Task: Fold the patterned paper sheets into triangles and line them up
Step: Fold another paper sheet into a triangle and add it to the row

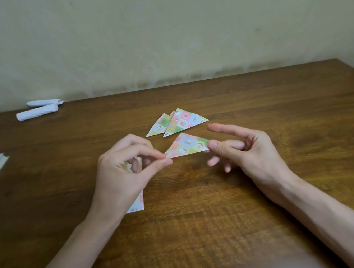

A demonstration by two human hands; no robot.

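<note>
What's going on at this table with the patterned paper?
A person holds a folded triangle over the wooden table. The left hand pinches its left corner and the right hand pinches its right corner. Behind it, finished triangles lie overlapping on the table, not yet in a neat line. More patterned paper lies under the left hand. Two white paper rolls sit at the far left.
</note>
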